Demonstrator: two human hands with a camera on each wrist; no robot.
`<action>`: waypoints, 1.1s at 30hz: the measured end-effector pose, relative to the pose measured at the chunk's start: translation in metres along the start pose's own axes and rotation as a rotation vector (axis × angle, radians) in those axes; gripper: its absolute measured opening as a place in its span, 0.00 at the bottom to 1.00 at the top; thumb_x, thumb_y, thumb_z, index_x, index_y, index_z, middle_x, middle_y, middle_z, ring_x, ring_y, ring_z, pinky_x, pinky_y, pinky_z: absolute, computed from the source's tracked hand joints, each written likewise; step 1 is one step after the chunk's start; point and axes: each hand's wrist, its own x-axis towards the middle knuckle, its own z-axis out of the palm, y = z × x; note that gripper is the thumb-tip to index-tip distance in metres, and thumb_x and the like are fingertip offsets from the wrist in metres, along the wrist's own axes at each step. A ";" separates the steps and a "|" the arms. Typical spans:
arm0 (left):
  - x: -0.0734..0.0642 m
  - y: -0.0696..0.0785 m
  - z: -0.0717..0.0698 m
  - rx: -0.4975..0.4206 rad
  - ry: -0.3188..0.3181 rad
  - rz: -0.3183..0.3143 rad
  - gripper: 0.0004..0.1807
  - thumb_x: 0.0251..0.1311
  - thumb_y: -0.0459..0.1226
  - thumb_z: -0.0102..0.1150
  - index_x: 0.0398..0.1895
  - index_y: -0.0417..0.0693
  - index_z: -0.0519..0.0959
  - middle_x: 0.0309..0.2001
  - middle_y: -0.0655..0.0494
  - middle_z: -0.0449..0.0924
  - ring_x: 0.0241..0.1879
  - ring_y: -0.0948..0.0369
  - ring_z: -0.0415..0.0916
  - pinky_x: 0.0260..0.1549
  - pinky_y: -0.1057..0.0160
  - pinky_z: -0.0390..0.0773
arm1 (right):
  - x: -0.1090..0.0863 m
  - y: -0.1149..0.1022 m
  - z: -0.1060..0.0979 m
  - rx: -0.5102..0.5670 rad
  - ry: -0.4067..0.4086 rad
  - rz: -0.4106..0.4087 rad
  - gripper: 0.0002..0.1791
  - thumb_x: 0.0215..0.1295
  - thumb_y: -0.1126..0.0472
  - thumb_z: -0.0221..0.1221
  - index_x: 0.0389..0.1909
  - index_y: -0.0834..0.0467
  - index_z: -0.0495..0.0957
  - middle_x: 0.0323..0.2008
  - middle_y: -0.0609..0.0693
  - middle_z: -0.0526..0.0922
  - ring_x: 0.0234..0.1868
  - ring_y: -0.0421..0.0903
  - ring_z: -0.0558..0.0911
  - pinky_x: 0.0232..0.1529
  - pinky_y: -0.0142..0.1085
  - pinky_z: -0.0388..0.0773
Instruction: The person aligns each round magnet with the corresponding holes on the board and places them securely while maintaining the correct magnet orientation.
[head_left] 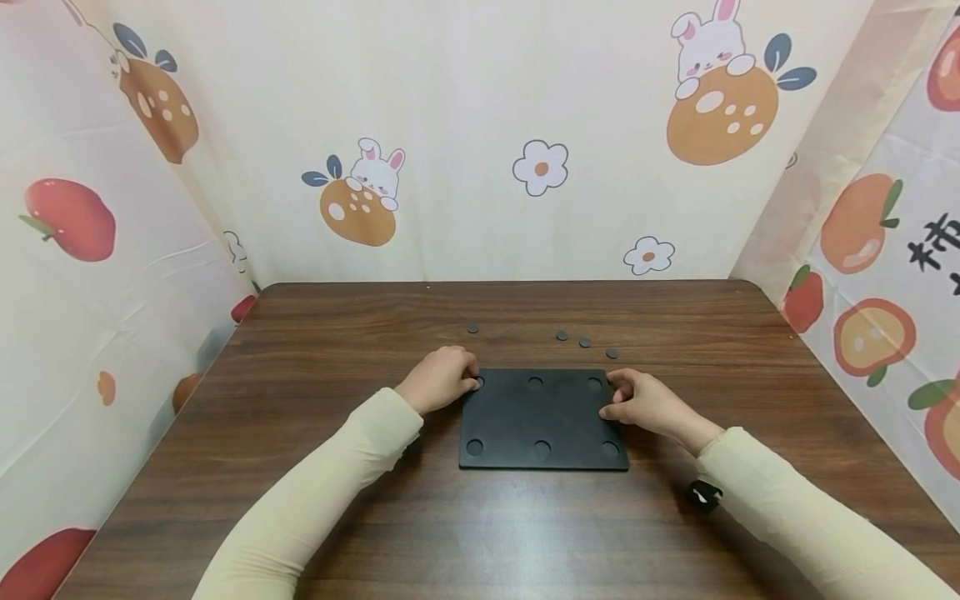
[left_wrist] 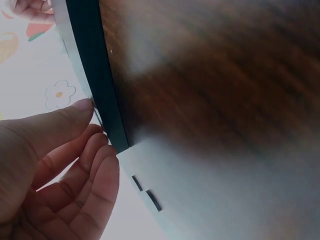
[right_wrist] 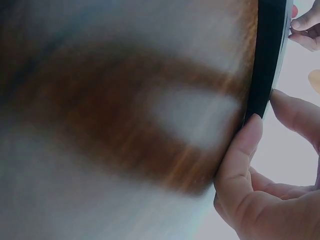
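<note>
A flat black board (head_left: 540,421) with round recesses lies on the table. My left hand (head_left: 442,379) is at its far left corner, thumb and fingertips at the recess there. A thin dark disc (left_wrist: 99,119), seen edge-on in the left wrist view, is between the thumb tip and fingers; the hand partly hides it. My right hand (head_left: 648,404) holds the board's right side near the far corner. In the right wrist view the thumb (right_wrist: 287,107) touches the top face and a finger (right_wrist: 244,142) is against the edge. Other recesses, such as the near middle recess (head_left: 542,448), show no disc.
Beyond the board, several small dark discs lie on the brown wooden table (head_left: 337,333): one left disc (head_left: 472,329) and a right group with a nearest disc (head_left: 612,353). Printed curtains (head_left: 465,100) stand behind and at both sides of the table.
</note>
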 end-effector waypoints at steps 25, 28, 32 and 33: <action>0.006 -0.025 -0.016 -0.057 0.145 -0.094 0.21 0.66 0.44 0.61 0.56 0.42 0.79 0.52 0.46 0.77 0.50 0.53 0.79 0.49 0.54 0.79 | 0.000 -0.003 -0.001 0.021 -0.011 0.019 0.42 0.59 0.60 0.67 0.70 0.69 0.58 0.31 0.51 0.74 0.30 0.44 0.76 0.34 0.37 0.75; 0.008 -0.030 -0.017 -0.065 0.157 -0.118 0.21 0.67 0.45 0.59 0.58 0.42 0.78 0.53 0.45 0.77 0.51 0.52 0.78 0.51 0.54 0.79 | 0.000 -0.003 -0.001 0.023 -0.011 0.022 0.42 0.59 0.60 0.67 0.70 0.69 0.58 0.31 0.51 0.74 0.31 0.44 0.76 0.35 0.37 0.75; 0.010 -0.038 -0.016 -0.061 0.155 -0.149 0.21 0.68 0.44 0.58 0.58 0.41 0.78 0.54 0.45 0.77 0.52 0.51 0.78 0.52 0.53 0.79 | -0.001 -0.002 -0.001 0.026 -0.012 0.022 0.42 0.59 0.60 0.67 0.70 0.69 0.58 0.31 0.51 0.74 0.31 0.44 0.76 0.35 0.37 0.77; 0.011 -0.039 -0.016 -0.058 0.152 -0.154 0.21 0.68 0.44 0.59 0.58 0.41 0.78 0.54 0.45 0.77 0.52 0.51 0.78 0.52 0.53 0.79 | 0.000 -0.002 -0.001 0.027 -0.012 0.022 0.42 0.59 0.60 0.68 0.70 0.69 0.58 0.31 0.51 0.74 0.31 0.44 0.76 0.36 0.37 0.77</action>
